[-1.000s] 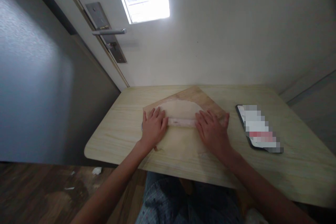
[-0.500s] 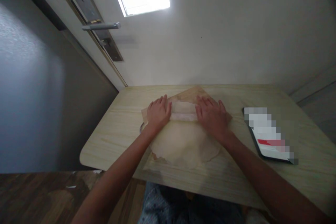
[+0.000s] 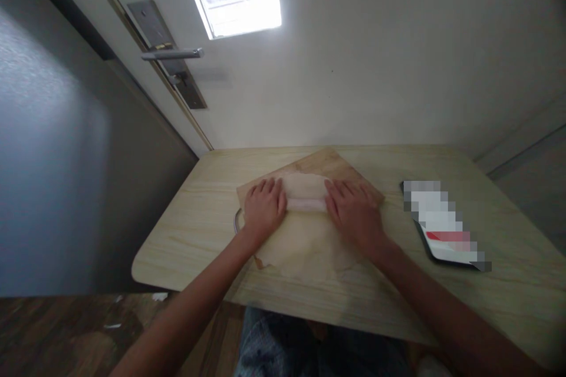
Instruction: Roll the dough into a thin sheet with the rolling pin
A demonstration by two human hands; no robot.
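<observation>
A thin sheet of pale dough (image 3: 305, 247) is spread over a wooden cutting board (image 3: 325, 159), covering most of it and overhanging its near side. Across the dough lies a pale rolling pin (image 3: 306, 205), its middle showing between my hands. My left hand (image 3: 265, 205) rests palm down over the pin's left part, fingers stretched forward past it. Over the right part lies my right hand (image 3: 356, 209), also palm down with its fingers extended. The pin's ends are hidden beneath my hands.
A phone (image 3: 442, 230) with a blurred-out screen lies on the light wooden table (image 3: 186, 218), right of the board. The board's metal handle (image 3: 237, 221) sticks out at left. Behind the table is a white door (image 3: 375, 70) with a lever handle (image 3: 172, 54).
Both hands and the rolling pin have come slightly nearer to me over the dough. More dough shows beyond the pin. The camera view has shifted a little.
</observation>
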